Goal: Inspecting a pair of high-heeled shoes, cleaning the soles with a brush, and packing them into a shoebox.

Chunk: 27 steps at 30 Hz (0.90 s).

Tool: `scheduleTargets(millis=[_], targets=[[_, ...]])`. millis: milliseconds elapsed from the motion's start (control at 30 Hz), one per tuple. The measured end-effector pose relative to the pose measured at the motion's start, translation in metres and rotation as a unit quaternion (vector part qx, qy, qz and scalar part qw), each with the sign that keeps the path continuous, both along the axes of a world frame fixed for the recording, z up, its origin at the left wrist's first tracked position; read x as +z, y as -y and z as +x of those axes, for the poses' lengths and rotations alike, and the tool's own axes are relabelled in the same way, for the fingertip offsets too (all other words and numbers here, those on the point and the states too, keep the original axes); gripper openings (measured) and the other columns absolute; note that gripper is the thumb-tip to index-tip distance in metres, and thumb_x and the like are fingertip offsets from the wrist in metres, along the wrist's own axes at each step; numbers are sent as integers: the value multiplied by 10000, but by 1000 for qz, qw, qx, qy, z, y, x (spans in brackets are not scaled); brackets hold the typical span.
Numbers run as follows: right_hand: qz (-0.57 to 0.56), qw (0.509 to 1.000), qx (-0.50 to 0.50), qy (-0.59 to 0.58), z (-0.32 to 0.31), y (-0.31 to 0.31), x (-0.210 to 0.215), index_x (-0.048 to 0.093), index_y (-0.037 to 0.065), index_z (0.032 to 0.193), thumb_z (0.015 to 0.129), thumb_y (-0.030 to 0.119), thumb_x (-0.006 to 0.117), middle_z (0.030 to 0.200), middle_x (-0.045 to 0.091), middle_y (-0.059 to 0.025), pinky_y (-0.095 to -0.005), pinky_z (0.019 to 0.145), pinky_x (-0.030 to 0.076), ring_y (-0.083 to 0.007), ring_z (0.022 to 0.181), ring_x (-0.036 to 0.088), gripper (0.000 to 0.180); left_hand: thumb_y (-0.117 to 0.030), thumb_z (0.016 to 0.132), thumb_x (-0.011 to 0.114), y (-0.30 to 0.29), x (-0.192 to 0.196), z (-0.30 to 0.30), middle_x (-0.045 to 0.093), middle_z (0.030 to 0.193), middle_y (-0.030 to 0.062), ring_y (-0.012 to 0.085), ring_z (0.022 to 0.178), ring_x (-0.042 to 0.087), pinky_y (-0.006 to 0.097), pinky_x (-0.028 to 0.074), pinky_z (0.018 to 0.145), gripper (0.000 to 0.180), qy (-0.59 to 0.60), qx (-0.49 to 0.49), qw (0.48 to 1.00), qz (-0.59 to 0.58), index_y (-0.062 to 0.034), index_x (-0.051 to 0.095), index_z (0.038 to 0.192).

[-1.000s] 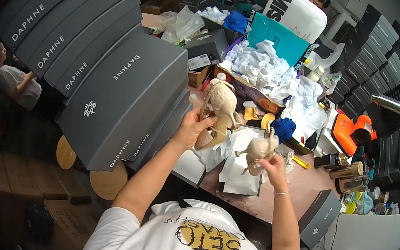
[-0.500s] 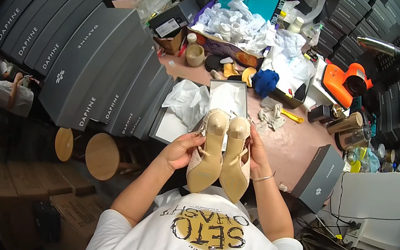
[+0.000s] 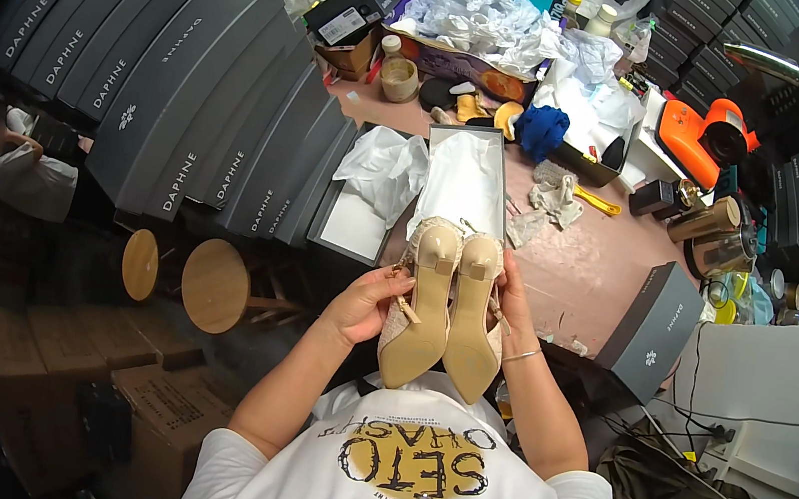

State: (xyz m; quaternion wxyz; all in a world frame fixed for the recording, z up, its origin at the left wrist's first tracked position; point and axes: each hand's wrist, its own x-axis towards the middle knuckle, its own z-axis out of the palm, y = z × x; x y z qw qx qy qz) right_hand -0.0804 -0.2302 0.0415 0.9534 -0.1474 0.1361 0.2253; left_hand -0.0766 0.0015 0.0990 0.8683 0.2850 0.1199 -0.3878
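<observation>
2 beige heels (image 3: 443,318) are held soles up, side by side, gripped by the left hand (image 3: 364,303) and right hand (image 3: 514,300), near an open box (image 3: 465,183).

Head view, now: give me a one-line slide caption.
Left hand and right hand hold a pair of beige high-heeled shoes soles-up, side by side, before an open paper-lined shoebox.

The one head-worn fisheye looks steeply down from close above onto the pink table (image 3: 609,267), its rim bent and probably darkened.
</observation>
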Motion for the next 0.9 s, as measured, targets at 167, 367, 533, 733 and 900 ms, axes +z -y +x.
scheduleTargets(millis=[167, 367, 533, 733, 900], targets=[[-3, 1000, -8, -23, -7, -19, 15, 572, 50, 1104, 911, 421, 554, 961, 661, -99, -326, 706, 577, -184, 820, 664, 418, -64, 886, 573, -17, 9, -4, 611, 1113, 82, 183, 1040, 596, 331, 474, 940, 330, 3, -1, 1000, -10, 4, 502, 1201], [-129, 990, -65, 11, -16, -49, 47, 550, 23, 1138, 935, 385, 525, 997, 657, -108, -333, 771, 558, -190, 865, 656, 416, -53, 853, 637, -42, 19, -8, 596, 1143, 77, 168, 1050, 597, 325, 489, 929, 448, 72, -24, 997, 10, -5, 460, 1261], [-217, 968, -75, 96, -21, -55, 40, 559, -4, 1125, 880, 457, 571, 924, 667, -68, -216, 574, 526, -93, 758, 651, 521, -41, 838, 654, -60, 28, -1, 590, 1157, 78, 181, 1057, 594, 334, 490, 928, 484, 115, -64, 991, -3, -8, 452, 1276], [-215, 965, -101, 110, -27, -81, 66, 567, -10, 1113, 845, 433, 631, 909, 663, -55, -213, 589, 503, -104, 751, 635, 521, -34, 823, 670, -79, 21, 7, 592, 1157, 77, 175, 1059, 592, 329, 493, 918, 501, 137, -108, 985, 3, -6, 456, 1275], [-233, 957, -148, 84, -34, -52, 54, 588, -11, 1052, 866, 319, 637, 949, 663, -78, -259, 707, 537, -145, 807, 651, 382, -26, 814, 673, -82, 8, 21, 619, 1102, 80, 177, 1006, 616, 332, 501, 896, 481, 159, -103, 979, 77, 4, 477, 1252]])
